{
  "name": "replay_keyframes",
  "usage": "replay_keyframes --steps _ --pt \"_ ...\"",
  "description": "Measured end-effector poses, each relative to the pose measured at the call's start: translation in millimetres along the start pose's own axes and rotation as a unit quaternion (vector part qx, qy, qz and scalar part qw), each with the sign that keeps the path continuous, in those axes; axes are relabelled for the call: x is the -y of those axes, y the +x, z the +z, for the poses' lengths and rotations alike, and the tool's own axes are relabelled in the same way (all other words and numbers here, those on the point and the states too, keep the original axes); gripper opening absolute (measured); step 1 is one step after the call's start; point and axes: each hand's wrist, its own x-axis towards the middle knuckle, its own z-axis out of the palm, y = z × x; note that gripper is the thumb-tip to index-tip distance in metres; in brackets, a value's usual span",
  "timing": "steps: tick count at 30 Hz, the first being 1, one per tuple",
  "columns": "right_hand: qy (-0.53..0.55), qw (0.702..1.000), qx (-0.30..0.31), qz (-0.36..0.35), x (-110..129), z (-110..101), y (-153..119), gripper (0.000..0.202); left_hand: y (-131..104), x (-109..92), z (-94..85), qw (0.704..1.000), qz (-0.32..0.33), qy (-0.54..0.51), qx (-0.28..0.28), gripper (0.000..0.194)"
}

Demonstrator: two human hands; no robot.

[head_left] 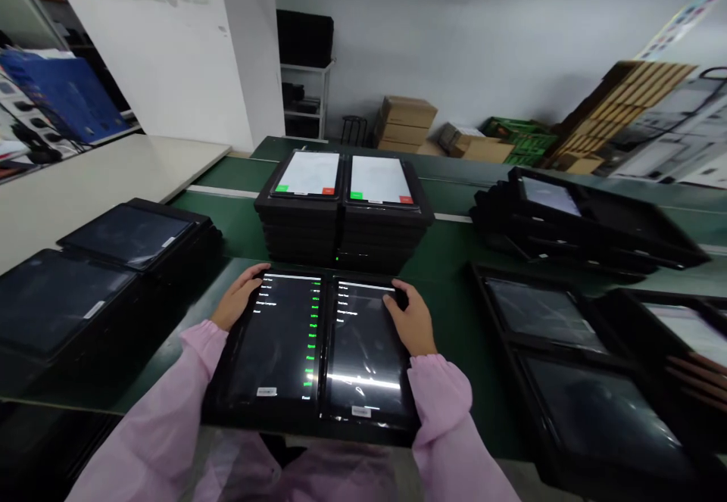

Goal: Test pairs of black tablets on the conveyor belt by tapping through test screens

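Note:
In front of me a black tray [261, 416] carries two tablets side by side. The left tablet [281, 343] is lit with a dark menu and a column of green text; the right tablet [363, 343] shows a similar menu and a bright reflection. My left hand [232, 301] grips the tray's far left side, its thumb close to the left tablet. On the far right side, my right hand [413, 322] is closed around the edge, thumb toward the right tablet. The undersides of the fingers are hidden.
Behind the tray stands a stack of black trays [301, 233] topped by two white-screened tablets. Dark tablets in trays [128, 233] lie left. More trays [607, 222] are piled right, near another person's hand [698, 381]. Cardboard boxes [406, 120] stand by the wall.

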Motion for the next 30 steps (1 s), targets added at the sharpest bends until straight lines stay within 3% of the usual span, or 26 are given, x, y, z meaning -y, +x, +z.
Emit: replay_keyframes --steps 7,11,16,22,26,30 --pt "-0.003 1.0 0.013 -0.017 -6.2 -0.9 0.1 0.05 -0.8 1.7 -7.4 0.998 -0.004 -0.027 0.049 0.059" --pt "-0.033 0.998 0.026 -0.041 -8.4 -0.1 -3.2 0.055 -6.0 1.0 -16.7 0.99 0.011 -0.072 0.117 0.068" --pt "-0.075 0.993 0.054 -0.068 -5.4 -1.2 -7.9 0.065 -6.6 2.3 -24.5 0.986 0.029 -0.047 0.157 0.08" --pt "-0.114 0.988 0.076 -0.074 1.7 -1.8 -9.6 0.073 -3.6 5.1 -22.1 0.989 0.031 -0.009 0.144 0.087" --pt "-0.086 0.992 0.067 -0.068 -0.3 -2.8 -9.4 0.07 -4.8 5.1 -19.6 0.992 0.013 -0.024 0.126 0.075" --pt "-0.001 0.998 0.038 -0.054 -6.7 2.6 -4.3 0.06 -7.8 -3.9 -10.3 0.998 0.003 -0.006 0.057 0.062"
